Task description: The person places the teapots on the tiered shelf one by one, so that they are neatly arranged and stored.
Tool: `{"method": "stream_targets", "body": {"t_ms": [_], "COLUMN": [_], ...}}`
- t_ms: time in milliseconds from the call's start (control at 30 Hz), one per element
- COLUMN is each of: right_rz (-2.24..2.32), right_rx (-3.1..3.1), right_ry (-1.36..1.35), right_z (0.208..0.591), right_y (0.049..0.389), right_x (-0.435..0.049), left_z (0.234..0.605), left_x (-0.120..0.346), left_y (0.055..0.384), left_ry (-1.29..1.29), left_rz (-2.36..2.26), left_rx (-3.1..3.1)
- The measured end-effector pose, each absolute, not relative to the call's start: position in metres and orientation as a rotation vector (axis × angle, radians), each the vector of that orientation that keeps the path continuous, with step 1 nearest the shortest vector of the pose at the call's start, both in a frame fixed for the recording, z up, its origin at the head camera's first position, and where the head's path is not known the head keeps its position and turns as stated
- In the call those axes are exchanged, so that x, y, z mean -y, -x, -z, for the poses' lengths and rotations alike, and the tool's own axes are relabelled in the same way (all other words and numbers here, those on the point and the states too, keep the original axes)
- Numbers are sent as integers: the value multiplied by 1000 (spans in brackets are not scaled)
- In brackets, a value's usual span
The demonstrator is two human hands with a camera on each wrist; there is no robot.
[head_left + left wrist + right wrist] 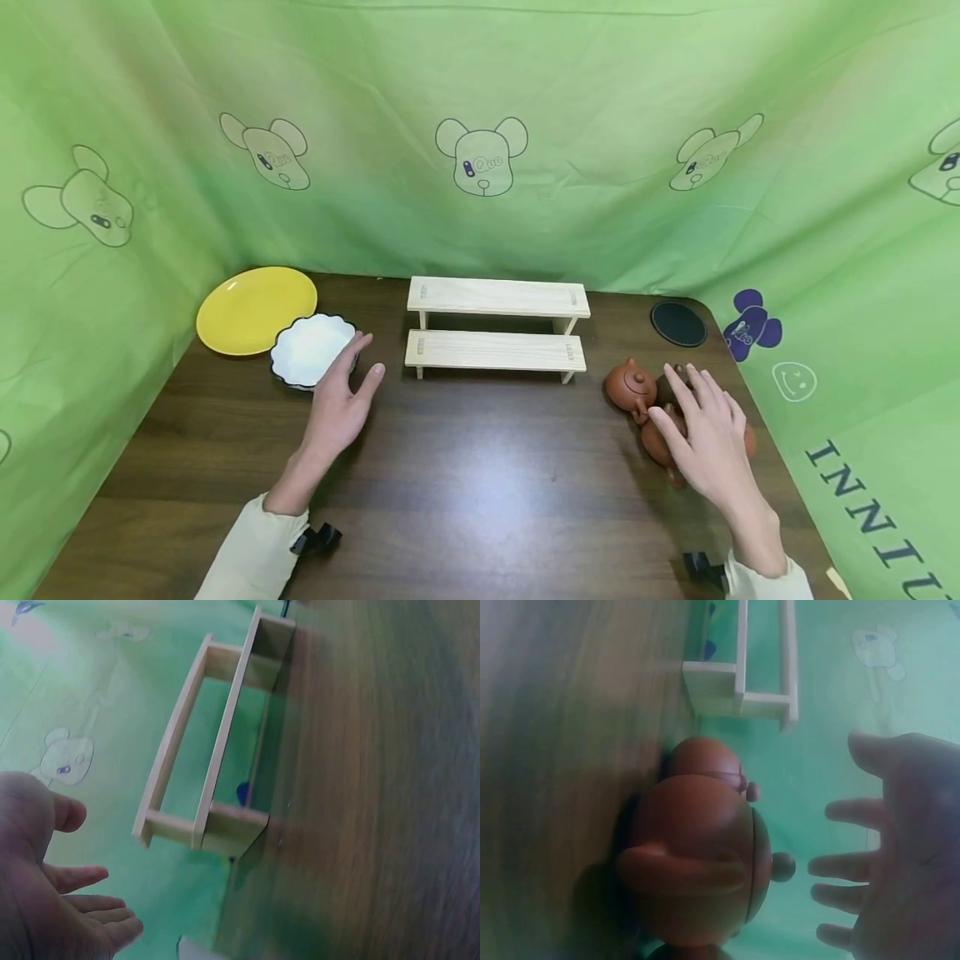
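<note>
My left hand [341, 412] has its fingers extended and overlaps the right edge of a white scalloped dish [309, 350] with a dark rim in the head view. Nothing lies in its grasp in the left wrist view. On the right, my right hand [708, 446] spreads its fingers over a cluster of reddish-brown clay teapots. One teapot [628, 385] sits at the cluster's left; another [656, 446] is partly hidden under the hand. A darker piece [671, 385] shows behind the fingers. In the right wrist view a gap separates the fingertips from the nearer teapot's lid knob [784, 867].
A two-step pale wooden stand [495, 350] occupies the back middle of the brown table [465, 492]. An oval yellow plate [255, 308] lies behind the white dish. Near the back right corner is a round black coaster [678, 323]. Green printed cloth [585, 208] encloses the back and sides.
</note>
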State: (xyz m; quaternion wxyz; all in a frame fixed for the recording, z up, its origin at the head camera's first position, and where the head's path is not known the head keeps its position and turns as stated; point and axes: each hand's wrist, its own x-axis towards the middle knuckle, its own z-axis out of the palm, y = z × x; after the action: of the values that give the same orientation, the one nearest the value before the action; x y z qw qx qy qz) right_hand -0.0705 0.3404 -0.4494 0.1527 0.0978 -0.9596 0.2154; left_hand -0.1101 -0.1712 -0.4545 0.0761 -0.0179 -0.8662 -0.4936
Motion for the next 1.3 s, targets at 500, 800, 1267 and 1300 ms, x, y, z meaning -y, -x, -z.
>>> {"method": "stream_targets", "body": {"t_ms": [500,800,1267,1300], "right_rz": [-845,-853,-1093,-1119], "right_rx": [2420,2313,2229,2227], "right_ry": [91,252,621,658], "right_z": [448,458,464,464], "right_y": [49,39,24,23], "right_x": [-345,-354,-383,-384], "left_z": [469,478,496,496], "left_x": [133,117,118,118], "left_y": [117,124,142,143], "left_ry": [-41,-124,-189,-192], "left_rz": [1981,2063,2137,2145], "left_rx": [2336,2287,2171,2162]}}
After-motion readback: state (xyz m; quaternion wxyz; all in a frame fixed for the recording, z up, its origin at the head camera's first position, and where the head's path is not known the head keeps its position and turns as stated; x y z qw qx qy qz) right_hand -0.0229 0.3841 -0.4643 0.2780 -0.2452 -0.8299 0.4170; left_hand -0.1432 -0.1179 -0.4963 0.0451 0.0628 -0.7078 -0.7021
